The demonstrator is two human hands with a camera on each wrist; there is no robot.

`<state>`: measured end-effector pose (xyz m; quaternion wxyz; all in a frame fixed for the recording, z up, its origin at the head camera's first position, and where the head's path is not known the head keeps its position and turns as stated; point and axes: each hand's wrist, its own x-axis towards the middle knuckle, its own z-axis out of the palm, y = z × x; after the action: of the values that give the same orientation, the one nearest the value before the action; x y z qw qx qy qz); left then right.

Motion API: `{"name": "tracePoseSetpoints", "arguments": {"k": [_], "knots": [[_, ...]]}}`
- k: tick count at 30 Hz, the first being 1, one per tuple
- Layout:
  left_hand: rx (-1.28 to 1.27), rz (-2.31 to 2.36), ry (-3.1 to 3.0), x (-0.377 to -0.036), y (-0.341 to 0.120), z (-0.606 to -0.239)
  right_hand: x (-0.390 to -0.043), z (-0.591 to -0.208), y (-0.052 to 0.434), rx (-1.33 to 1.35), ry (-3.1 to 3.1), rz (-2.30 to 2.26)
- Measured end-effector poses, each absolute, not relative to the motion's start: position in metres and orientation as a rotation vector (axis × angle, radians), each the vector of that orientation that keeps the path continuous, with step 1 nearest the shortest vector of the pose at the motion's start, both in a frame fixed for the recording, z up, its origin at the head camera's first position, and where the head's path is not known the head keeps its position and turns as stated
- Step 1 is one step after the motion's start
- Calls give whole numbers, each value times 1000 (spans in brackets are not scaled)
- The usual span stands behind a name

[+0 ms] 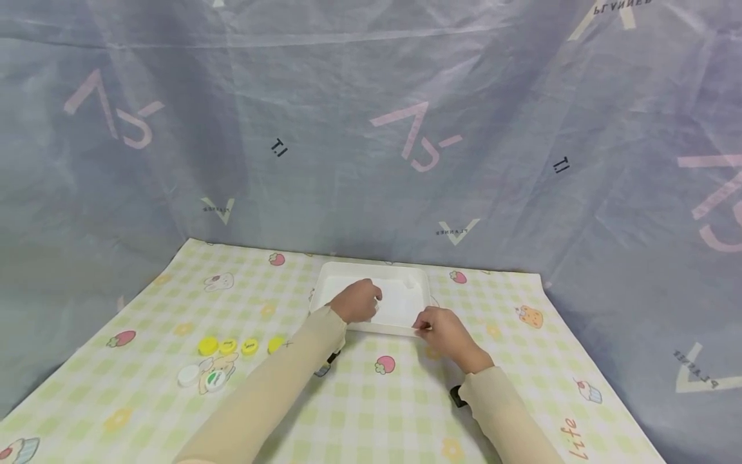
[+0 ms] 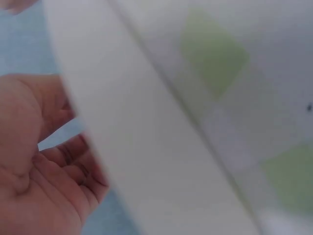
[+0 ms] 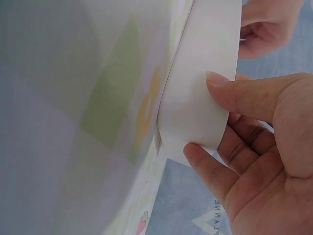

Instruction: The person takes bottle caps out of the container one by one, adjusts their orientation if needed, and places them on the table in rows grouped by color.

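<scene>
A shallow white tray (image 1: 400,303) sits on the checkered tablecloth, at the far middle of the table. My left hand (image 1: 359,301) lies over its near left rim, fingers curled by the wall. In the left wrist view the tray wall (image 2: 146,161) is blurred, with my left hand (image 2: 39,186) just beside it. My right hand (image 1: 443,330) grips the tray's near right corner. Close up, my right hand (image 3: 254,147) has its thumb pressed on the outer wall of the tray (image 3: 205,58) and its fingers curled beneath.
Several yellow bottle caps (image 1: 227,346) lie in a row at the left, with a white cap (image 1: 188,375) and a white-and-green cap (image 1: 216,380) in front of them. A blue-grey printed sheet (image 1: 371,129) hangs behind the table.
</scene>
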<state>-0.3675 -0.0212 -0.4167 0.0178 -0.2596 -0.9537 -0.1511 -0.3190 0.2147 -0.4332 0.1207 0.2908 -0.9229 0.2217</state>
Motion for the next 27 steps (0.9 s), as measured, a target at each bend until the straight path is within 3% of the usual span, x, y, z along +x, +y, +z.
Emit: {"name": "tracePoseSetpoints", "arguments": {"k": [8,19,27], "knots": [[-867,-527,-2924,-341,-39,-382,-320,-431,217,821,-2686,669],[-931,-695,-3005,-284,-106,-359,-320,-431,215,808,-2713,695],[-726,-623,-3133,-244,-159,-354,-322,-433,215,832,-2715,669]]}}
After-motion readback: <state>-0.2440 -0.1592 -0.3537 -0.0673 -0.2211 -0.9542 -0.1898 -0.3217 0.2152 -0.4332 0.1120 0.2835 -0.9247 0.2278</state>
